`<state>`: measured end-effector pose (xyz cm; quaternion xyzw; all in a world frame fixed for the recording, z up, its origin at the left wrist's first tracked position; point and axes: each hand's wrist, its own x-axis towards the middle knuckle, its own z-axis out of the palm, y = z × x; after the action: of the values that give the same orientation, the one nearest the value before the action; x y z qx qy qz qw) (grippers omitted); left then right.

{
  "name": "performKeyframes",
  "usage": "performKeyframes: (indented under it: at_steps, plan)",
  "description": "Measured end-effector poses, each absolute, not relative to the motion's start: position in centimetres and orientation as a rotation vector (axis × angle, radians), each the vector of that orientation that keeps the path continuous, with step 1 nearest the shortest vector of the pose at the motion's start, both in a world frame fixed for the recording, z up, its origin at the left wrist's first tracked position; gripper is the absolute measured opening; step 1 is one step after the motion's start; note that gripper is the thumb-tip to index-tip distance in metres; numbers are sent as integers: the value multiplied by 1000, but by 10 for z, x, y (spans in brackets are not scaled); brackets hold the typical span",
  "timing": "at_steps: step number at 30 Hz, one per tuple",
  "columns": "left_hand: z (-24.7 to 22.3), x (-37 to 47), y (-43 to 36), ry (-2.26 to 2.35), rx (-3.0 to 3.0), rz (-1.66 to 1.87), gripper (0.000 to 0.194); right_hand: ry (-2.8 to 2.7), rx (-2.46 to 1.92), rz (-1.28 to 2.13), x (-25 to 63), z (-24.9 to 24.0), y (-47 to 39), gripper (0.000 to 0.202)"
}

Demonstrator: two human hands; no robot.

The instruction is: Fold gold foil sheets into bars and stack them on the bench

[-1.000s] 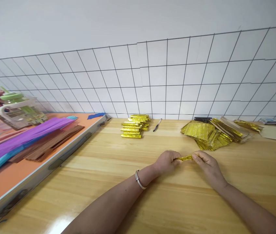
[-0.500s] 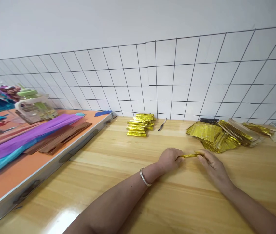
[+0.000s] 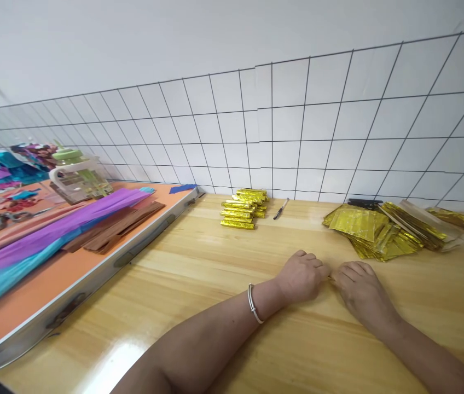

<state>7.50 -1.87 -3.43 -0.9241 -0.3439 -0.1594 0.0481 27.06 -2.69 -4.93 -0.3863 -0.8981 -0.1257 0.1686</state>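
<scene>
My left hand (image 3: 303, 276), with a bracelet (image 3: 255, 303) at the wrist, is closed low over the wooden table (image 3: 199, 273). Facing it, my right hand (image 3: 361, 290) is closed too, its fingers nearly meeting those of the left. Between them shows only a sliver of a folded gold foil strip (image 3: 331, 278); the hands cover the rest. Behind my left hand lies a pile of folded gold foil strips (image 3: 238, 210), a pen (image 3: 281, 209) beside it. Beyond my right hand is a spread heap of flat gold foil sheets (image 3: 357, 223).
At left stands an orange-topped table (image 3: 92, 268) with a raised pale edge. Purple crepe paper (image 3: 80, 216), brown strips (image 3: 121, 227), scissors (image 3: 4, 220) and a green-lidded jug (image 3: 78, 175) lie or stand on it. A black object (image 3: 363, 203) sits by the tiled wall (image 3: 289, 120).
My hands have drawn together and the fingers curled over the gold foil strip, hiding most of it. The whole view has shifted slightly, with things appearing further right.
</scene>
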Motion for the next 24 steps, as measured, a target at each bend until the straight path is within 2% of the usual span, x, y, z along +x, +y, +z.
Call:
performKeyframes:
  at_steps: [6,11,24]
  plan:
    - [-36,76,-18,-992,-2819,-463,8,-2590,-1074,-259,272,-49,-23,19]
    - [-34,67,-11,-1062,-2793,-476,16,-2573,-1108,-275,277,-51,-18,18]
    - [-36,57,-7,-1146,-2785,-446,10,-2534,-1104,-169,288,-52,-17,19]
